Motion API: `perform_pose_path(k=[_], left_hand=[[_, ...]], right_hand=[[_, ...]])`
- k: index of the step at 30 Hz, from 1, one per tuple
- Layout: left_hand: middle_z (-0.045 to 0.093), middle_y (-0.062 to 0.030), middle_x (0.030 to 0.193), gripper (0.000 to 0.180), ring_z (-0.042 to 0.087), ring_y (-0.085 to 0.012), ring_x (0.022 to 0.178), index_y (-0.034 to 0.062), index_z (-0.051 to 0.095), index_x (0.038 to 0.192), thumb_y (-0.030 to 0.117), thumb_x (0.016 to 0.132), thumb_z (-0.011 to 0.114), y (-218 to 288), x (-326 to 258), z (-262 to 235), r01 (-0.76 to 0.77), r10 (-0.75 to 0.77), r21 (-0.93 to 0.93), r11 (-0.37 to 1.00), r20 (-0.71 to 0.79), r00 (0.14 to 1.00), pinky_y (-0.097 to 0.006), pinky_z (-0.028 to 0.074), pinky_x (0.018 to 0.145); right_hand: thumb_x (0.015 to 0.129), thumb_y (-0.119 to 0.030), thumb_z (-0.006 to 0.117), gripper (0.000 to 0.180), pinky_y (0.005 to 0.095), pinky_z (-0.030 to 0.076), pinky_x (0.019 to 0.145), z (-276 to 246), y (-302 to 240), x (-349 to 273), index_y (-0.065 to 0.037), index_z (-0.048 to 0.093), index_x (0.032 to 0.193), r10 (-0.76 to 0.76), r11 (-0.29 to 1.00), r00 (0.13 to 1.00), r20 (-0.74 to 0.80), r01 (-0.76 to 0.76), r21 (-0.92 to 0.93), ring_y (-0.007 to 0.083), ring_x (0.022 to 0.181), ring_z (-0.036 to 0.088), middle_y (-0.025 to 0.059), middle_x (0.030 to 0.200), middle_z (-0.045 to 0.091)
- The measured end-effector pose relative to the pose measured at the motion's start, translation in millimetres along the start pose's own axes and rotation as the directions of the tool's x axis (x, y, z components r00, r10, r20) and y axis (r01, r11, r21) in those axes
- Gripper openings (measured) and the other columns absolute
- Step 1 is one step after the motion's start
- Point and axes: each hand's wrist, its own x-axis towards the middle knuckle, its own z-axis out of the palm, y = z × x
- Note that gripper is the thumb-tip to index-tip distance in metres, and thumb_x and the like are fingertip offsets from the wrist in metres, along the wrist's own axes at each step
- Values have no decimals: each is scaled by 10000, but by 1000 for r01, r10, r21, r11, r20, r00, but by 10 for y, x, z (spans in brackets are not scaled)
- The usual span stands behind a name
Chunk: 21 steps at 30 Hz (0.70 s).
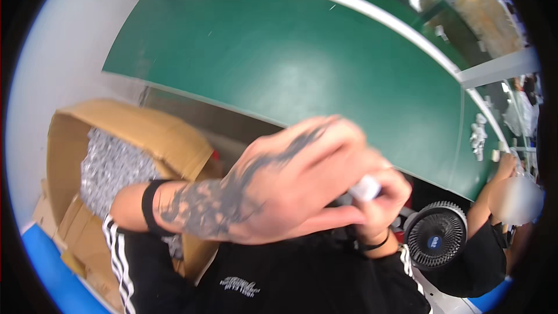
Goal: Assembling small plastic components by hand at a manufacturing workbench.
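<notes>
Both hands meet below the green workbench [279, 52] — left hand [290, 186] cupped over, right hand [378, 203] pinching a small white piece [366, 188] — seemingly light and rigid, best held by its sides.

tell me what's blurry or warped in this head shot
Head view: the left hand is close to the lens and motion-blurred, and so is the small white object at the right hand; the green table edge bows from fisheye distortion; dark vignette rings the corners.
</notes>
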Motion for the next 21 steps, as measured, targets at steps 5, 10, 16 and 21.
perform_pose_path(k=[5, 10, 16, 21], left_hand=[[629, -65, 833, 340, 629, -217, 732, 33, 681, 944, 108, 647, 829, -239, -53, 70, 89, -87, -41, 995, 47, 995, -312, 499, 645], [627, -39, 791, 289, 609, -157, 649, 49, 714, 918, 94, 656, 829, -222, -96, 90, 118, -117, -127, 985, 13, 993, -258, 464, 567], [627, -35, 785, 272, 599, -131, 634, 44, 719, 895, 102, 658, 838, -177, -130, 140, 165, -162, -164, 972, 34, 986, -236, 454, 520], [626, -39, 789, 268, 602, -126, 639, 47, 721, 896, 86, 656, 833, -148, -124, 148, 193, -190, -154, 969, 32, 981, -236, 465, 528]], right_hand=[[785, -21, 689, 102, 263, 489, 668, 55, 230, 44, 14, 641, 868, 169, 919, 986, 12, -162, 358, 162, 742, 614, 130, 851, 650], [797, -272, 768, 331, 244, 465, 546, 127, 193, -6, -41, 540, 863, 197, 927, 980, -37, -174, 333, 124, 622, 545, 49, 767, 526], [826, -55, 681, 136, 246, 427, 575, 192, 195, -13, -21, 550, 810, 136, 851, 987, -85, -72, 519, 117, 630, 517, 57, 776, 543], [827, -65, 689, 158, 243, 382, 563, 167, 209, -30, -34, 535, 807, 108, 874, 992, -72, -60, 482, 100, 605, 449, 46, 763, 516]])
